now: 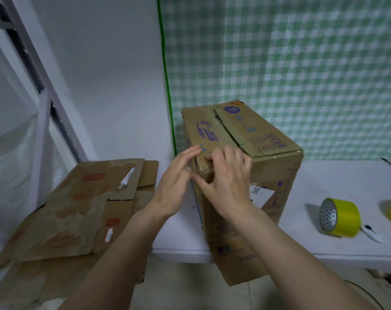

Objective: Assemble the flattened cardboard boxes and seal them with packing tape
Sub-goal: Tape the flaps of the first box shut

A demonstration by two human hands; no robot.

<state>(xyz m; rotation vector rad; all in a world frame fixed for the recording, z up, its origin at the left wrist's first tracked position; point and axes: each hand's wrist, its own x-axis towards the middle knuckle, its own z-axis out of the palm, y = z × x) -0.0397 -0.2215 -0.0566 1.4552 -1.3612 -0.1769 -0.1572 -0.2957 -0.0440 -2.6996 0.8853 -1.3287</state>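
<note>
Cardboard box [252, 139] stands between flattened boxes [78, 202] and tape roll [340, 217]

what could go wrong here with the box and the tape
The assembled box hangs past the white table edge, so pressing with the left hand and right hand might tip it. The top flaps look untaped and may spring up. The yellow tape roll could roll away.

One assembled box [246, 139], perhaps two flattened boxes [78, 204], two yellow tape rolls [340, 218], two hands [174, 182].
</note>
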